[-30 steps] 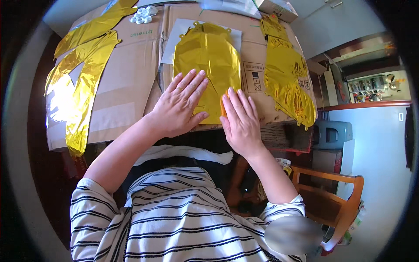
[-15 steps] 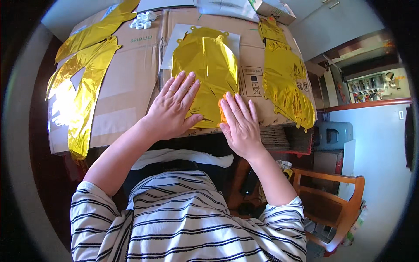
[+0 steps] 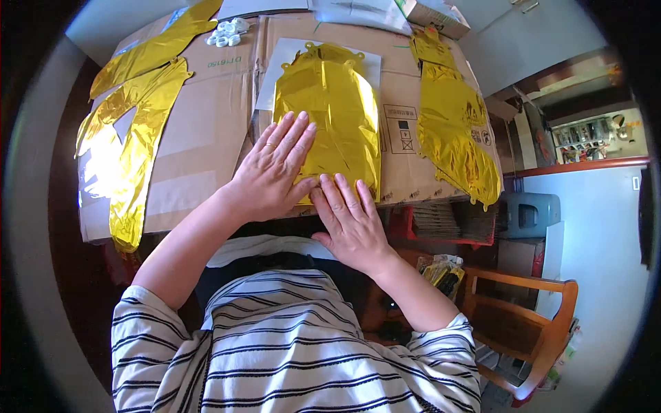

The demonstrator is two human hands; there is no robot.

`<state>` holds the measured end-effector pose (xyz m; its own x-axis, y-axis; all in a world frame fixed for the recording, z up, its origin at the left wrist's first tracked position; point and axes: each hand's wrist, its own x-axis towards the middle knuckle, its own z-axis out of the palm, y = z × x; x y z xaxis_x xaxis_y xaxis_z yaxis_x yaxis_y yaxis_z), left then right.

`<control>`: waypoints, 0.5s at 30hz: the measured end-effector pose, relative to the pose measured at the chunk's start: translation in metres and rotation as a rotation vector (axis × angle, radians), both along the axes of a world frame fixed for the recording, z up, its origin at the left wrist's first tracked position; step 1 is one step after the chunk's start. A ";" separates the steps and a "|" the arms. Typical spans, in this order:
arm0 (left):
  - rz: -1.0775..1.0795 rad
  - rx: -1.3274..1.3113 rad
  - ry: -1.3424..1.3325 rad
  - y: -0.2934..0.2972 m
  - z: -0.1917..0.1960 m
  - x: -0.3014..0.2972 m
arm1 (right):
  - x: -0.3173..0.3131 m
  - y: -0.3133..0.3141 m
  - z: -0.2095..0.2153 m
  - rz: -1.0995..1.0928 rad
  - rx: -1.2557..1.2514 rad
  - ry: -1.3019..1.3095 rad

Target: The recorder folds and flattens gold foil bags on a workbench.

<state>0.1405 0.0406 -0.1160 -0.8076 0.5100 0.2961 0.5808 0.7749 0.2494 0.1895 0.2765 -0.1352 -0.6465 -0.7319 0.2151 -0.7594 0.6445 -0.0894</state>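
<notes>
A flat, gold foil balloon (image 3: 334, 103) with small tabs lies on a white sheet (image 3: 267, 96) on the cardboard. My left hand (image 3: 272, 168) rests flat on its lower left part, fingers straight and close together. At the lower edge, my right hand (image 3: 352, 224) touches the foil with outstretched fingertips, its index fingertip beside my left thumb. Whatever is under the right palm is hidden, and no orange shows there. The foil looks fairly smooth, with a few creases near the hands.
More gold foil pieces lie at the left (image 3: 141, 155) and right (image 3: 451, 124) of the cardboard surface (image 3: 206, 138). Small white rings (image 3: 227, 31) sit at the back. Below right stand a wooden chair (image 3: 516, 323) and a grey-blue stool (image 3: 530, 213).
My right hand has slid left and toward me, down to the foil's lower edge. The orange thing under its fingers has gone from sight. My left hand stays in place.
</notes>
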 end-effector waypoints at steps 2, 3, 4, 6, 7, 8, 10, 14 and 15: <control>-0.010 0.043 0.009 -0.003 -0.001 -0.001 | 0.000 -0.001 -0.003 0.000 -0.018 0.012; 0.015 0.051 0.002 -0.005 0.001 -0.004 | 0.000 -0.002 -0.004 0.000 -0.029 0.019; 0.040 0.059 -0.006 -0.008 0.004 -0.009 | 0.000 -0.002 -0.003 0.003 -0.082 0.030; 0.024 0.130 0.082 -0.006 0.016 -0.019 | 0.000 -0.002 -0.004 -0.003 -0.099 0.020; -0.101 0.109 0.089 0.000 0.017 -0.025 | -0.001 -0.003 -0.004 -0.001 -0.107 0.017; -0.226 0.088 0.095 0.009 0.019 -0.031 | 0.000 0.000 -0.008 0.010 -0.090 -0.001; -0.459 0.038 0.029 0.038 0.019 -0.038 | 0.000 0.005 -0.019 0.029 -0.058 -0.034; -0.473 -0.111 -0.086 0.058 0.008 -0.067 | 0.001 -0.002 -0.012 -0.007 -0.096 -0.020; -0.477 -0.112 -0.078 0.056 0.008 -0.081 | 0.000 -0.003 -0.009 -0.018 -0.085 -0.015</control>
